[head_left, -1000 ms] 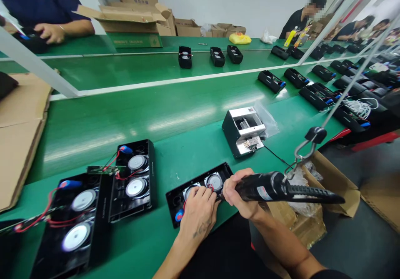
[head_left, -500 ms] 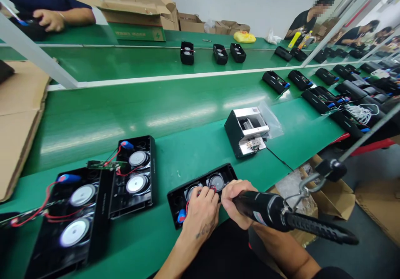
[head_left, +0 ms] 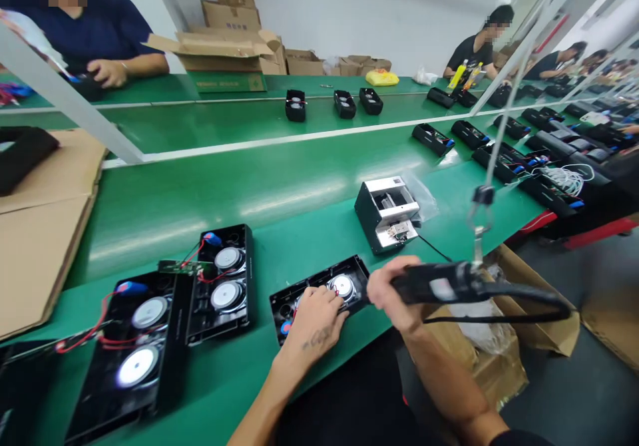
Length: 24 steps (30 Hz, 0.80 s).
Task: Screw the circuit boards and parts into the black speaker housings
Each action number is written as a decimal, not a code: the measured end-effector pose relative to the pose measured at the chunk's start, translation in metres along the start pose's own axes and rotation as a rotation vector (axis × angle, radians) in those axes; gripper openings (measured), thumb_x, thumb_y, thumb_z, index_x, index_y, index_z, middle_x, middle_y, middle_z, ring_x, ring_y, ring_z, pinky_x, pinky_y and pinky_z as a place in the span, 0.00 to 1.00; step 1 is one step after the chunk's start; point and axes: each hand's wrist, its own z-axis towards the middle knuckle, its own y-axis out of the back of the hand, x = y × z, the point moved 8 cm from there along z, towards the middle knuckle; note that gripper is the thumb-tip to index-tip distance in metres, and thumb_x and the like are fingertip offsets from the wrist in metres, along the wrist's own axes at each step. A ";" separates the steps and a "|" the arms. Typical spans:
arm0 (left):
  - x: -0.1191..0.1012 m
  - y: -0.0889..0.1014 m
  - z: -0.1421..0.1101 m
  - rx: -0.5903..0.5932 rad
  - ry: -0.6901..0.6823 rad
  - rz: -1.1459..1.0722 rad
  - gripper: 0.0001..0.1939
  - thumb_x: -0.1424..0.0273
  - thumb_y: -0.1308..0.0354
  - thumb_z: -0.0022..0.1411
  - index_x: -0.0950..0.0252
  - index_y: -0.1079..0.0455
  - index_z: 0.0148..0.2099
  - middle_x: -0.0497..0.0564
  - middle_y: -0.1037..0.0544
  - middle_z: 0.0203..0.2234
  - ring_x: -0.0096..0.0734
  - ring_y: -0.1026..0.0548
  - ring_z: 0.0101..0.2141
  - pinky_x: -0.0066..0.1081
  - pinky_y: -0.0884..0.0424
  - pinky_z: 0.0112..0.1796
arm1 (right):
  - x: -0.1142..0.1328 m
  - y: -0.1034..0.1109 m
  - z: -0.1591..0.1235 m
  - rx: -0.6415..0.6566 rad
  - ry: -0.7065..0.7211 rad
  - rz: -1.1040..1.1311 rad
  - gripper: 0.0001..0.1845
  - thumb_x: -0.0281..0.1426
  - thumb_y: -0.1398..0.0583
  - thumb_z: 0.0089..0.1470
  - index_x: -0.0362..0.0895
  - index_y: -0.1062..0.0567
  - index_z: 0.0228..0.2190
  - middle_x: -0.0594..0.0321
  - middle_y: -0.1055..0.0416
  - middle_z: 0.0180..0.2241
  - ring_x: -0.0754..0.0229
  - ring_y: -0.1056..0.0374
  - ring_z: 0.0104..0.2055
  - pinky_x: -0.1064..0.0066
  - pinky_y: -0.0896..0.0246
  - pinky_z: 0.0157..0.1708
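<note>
A black speaker housing (head_left: 319, 279) lies open side up on the green bench in front of me. Two round drivers sit inside it, the right-hand speaker driver (head_left: 343, 287) in plain sight and the other mostly under my left hand (head_left: 315, 319). That hand curls over the housing's near wall, fingers inside by the red wires and thumb along the front. At the housing's right end, my right hand (head_left: 392, 293) is wrapped around a black electric screwdriver (head_left: 436, 283), held nearly level; its tip is hidden. A cord from above carries the screwdriver's rear end.
Two more open housings stand at left, a near housing (head_left: 164, 359) and a farther housing (head_left: 249, 279), joined by a circuit board (head_left: 184, 267). A silver-and-black machine (head_left: 387, 213) stands behind my right hand. Cardboard (head_left: 44, 233) lies far left. Co-workers sit across the bench.
The screwdriver has swung from slanting toward me to nearly level, its rear end higher. My right hand has shifted right and up. My left hand stays on the housing. The view has tilted slightly.
</note>
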 end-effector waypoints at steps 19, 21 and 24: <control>0.007 -0.006 -0.011 -0.305 -0.051 0.084 0.09 0.75 0.42 0.61 0.58 0.26 0.43 0.51 0.19 0.34 0.43 0.23 0.36 0.43 0.30 0.42 | -0.053 -0.008 -0.062 0.284 0.418 -0.911 0.24 0.25 0.38 0.55 0.48 0.21 0.54 0.50 0.24 0.59 0.37 0.32 0.68 0.37 0.32 0.66; 0.006 -0.019 -0.011 -0.379 -0.099 0.134 0.09 0.73 0.39 0.56 0.57 0.26 0.40 0.51 0.19 0.32 0.43 0.23 0.33 0.44 0.30 0.40 | -0.064 -0.016 -0.071 0.359 0.418 -0.893 0.24 0.24 0.39 0.52 0.48 0.20 0.50 0.53 0.21 0.53 0.38 0.30 0.65 0.34 0.33 0.66; 0.011 -0.030 -0.013 -0.480 -0.192 0.212 0.14 0.73 0.38 0.52 0.55 0.23 0.42 0.50 0.18 0.30 0.43 0.24 0.29 0.45 0.29 0.36 | -0.069 -0.015 -0.075 0.321 0.488 -0.899 0.21 0.22 0.40 0.52 0.48 0.21 0.47 0.55 0.19 0.46 0.40 0.26 0.59 0.33 0.33 0.64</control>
